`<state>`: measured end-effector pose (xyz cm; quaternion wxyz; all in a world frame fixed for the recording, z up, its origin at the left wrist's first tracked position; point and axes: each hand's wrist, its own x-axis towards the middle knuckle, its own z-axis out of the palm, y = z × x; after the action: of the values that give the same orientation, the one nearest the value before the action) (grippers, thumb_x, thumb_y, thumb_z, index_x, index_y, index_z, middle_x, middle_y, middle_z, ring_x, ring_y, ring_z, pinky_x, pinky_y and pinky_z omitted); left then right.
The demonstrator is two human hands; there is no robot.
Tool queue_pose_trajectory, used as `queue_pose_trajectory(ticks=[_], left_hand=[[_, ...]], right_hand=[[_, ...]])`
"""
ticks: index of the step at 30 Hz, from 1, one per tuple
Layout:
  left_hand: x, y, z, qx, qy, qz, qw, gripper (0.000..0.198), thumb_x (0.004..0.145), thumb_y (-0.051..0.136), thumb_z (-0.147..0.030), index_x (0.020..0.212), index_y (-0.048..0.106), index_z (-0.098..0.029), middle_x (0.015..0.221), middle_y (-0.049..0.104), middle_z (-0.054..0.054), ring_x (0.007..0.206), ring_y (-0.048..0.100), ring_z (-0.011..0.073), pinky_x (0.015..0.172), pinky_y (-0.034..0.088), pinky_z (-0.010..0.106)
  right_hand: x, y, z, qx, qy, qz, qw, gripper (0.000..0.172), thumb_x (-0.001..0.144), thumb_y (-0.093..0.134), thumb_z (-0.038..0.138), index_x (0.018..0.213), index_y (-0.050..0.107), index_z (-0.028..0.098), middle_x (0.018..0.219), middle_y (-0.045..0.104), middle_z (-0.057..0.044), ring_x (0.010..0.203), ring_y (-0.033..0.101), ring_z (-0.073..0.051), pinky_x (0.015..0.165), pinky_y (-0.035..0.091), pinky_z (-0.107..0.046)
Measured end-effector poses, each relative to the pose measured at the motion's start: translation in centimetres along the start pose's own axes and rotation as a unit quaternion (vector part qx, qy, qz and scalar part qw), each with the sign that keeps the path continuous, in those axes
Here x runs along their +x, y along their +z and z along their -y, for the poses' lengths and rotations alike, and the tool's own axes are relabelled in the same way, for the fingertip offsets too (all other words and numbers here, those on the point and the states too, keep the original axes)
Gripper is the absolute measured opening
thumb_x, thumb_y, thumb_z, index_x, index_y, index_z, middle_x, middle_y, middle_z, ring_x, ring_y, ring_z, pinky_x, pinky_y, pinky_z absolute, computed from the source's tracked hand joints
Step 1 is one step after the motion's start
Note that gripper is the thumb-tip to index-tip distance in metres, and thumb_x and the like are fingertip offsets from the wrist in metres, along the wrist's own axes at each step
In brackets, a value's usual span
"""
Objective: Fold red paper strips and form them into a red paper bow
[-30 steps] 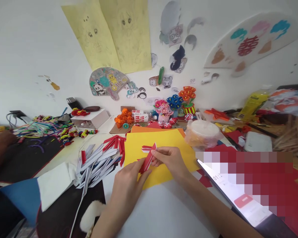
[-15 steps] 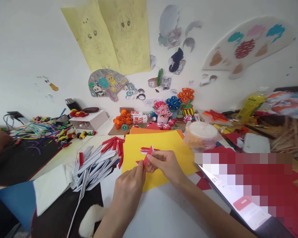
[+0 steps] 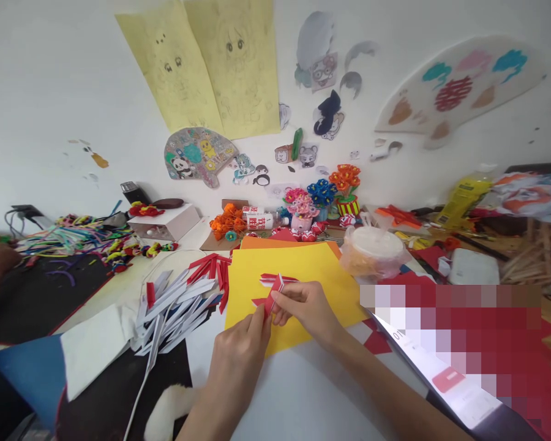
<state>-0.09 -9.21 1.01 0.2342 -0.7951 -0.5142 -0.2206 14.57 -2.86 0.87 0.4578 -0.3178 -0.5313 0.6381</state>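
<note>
Between my two hands is a folded red paper strip (image 3: 275, 291) with white edges, held slantwise over a yellow sheet (image 3: 321, 269). My left hand (image 3: 242, 343) pinches its lower end, and the thumb and fingers of my right hand (image 3: 305, 306) close on its right side. Behind it on the yellow sheet lie more folded red strips (image 3: 269, 278), partly hidden by the held piece and my right hand. A pile of white paper strips (image 3: 177, 309) and some folded red strips (image 3: 211, 269) lie left of the sheet.
A lidded cup in plastic wrap (image 3: 374, 248) stands right of the sheet, with a lit phone (image 3: 445, 373) nearer me. Craft flowers (image 3: 321, 193) line the wall. Pipe cleaners (image 3: 82, 236) cover the left side, where another person's hand (image 3: 0, 269) shows at the edge.
Both hands keep their grip on the red strip, which has turned slightly more upright. The whole view has shifted very slightly.
</note>
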Motion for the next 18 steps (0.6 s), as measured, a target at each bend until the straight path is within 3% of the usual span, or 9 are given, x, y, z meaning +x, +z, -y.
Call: queue_pose_trajectory(ticks=[3, 6, 7, 9, 12, 14, 18], left_hand=[[-0.3, -0.1, 0.0, -0.043, -0.03, 0.009, 0.999, 0.026, 0.095, 0.033, -0.019, 0.091, 0.059, -0.016, 0.062, 0.065, 0.0, 0.047, 0.059, 0.0112, 0.041, 0.037, 0.021], [0.1, -0.7, 0.1, -0.179, -0.133, 0.058, 0.973, 0.025, 0.094, 0.039, -0.029, 0.092, 0.062, -0.018, 0.071, 0.07, 0.002, 0.055, 0.064, 0.0128, 0.049, 0.044, 0.021], [0.4, -0.9, 0.3, -0.245, -0.18, 0.088, 0.949, 0.026, 0.093, 0.042, -0.033, 0.091, 0.063, -0.018, 0.072, 0.07, 0.002, 0.056, 0.064, 0.0129, 0.051, 0.046, 0.021], [1.0, -1.4, 0.6, -0.382, -0.265, 0.157, 0.871, 0.03, 0.09, 0.046, -0.04, 0.085, 0.064, -0.018, 0.07, 0.07, 0.002, 0.054, 0.062, 0.0125, 0.052, 0.047, 0.022], [1.8, -1.7, 1.1, -0.528, -0.327, 0.214, 0.754, 0.038, 0.085, 0.051, -0.048, 0.073, 0.062, -0.015, 0.064, 0.067, 0.004, 0.05, 0.059, 0.0118, 0.049, 0.045, 0.022], [2.1, -1.6, 1.4, -0.569, -0.336, 0.218, 0.718, 0.04, 0.081, 0.055, -0.051, 0.068, 0.06, -0.014, 0.06, 0.065, 0.004, 0.047, 0.056, 0.0106, 0.047, 0.044, 0.022], [2.6, -1.5, 2.1, -0.592, -0.323, 0.239, 0.698, 0.039, 0.076, 0.06, -0.052, 0.065, 0.057, -0.014, 0.054, 0.061, 0.001, 0.043, 0.051, 0.0088, 0.045, 0.042, 0.021]], right_hand=[[0.0, 0.0, 0.1, -0.007, 0.004, 0.006, 1.0, 0.041, 0.07, 0.069, 0.053, 0.058, 0.066, 0.014, 0.051, 0.064, -0.002, 0.047, 0.063, -0.014, 0.051, 0.054, -0.024], [-0.1, -0.1, 0.3, -0.011, 0.008, 0.012, 1.0, 0.042, 0.069, 0.069, 0.055, 0.058, 0.067, 0.015, 0.051, 0.064, -0.002, 0.048, 0.063, -0.013, 0.051, 0.054, -0.024], [-0.1, -0.1, 0.4, -0.01, 0.009, 0.017, 1.0, 0.042, 0.069, 0.069, 0.056, 0.059, 0.067, 0.015, 0.052, 0.064, -0.002, 0.048, 0.063, -0.013, 0.05, 0.053, -0.024], [-0.2, -0.1, 0.6, -0.005, 0.009, 0.033, 0.999, 0.043, 0.068, 0.069, 0.057, 0.059, 0.067, 0.015, 0.053, 0.064, -0.001, 0.047, 0.062, -0.013, 0.049, 0.052, -0.024], [-0.3, 0.0, 0.6, 0.003, 0.012, 0.05, 0.999, 0.043, 0.068, 0.069, 0.056, 0.059, 0.067, 0.015, 0.052, 0.063, -0.001, 0.046, 0.06, -0.012, 0.047, 0.05, -0.024], [-0.3, -0.1, 0.5, 0.01, 0.022, 0.041, 0.999, 0.042, 0.068, 0.071, 0.055, 0.059, 0.067, 0.014, 0.05, 0.063, 0.0, 0.044, 0.059, -0.011, 0.046, 0.049, -0.023], [0.0, -0.3, 0.2, 0.034, 0.062, 0.028, 0.997, 0.04, 0.065, 0.074, 0.052, 0.058, 0.066, 0.013, 0.051, 0.064, -0.001, 0.042, 0.057, -0.01, 0.045, 0.046, -0.022]])
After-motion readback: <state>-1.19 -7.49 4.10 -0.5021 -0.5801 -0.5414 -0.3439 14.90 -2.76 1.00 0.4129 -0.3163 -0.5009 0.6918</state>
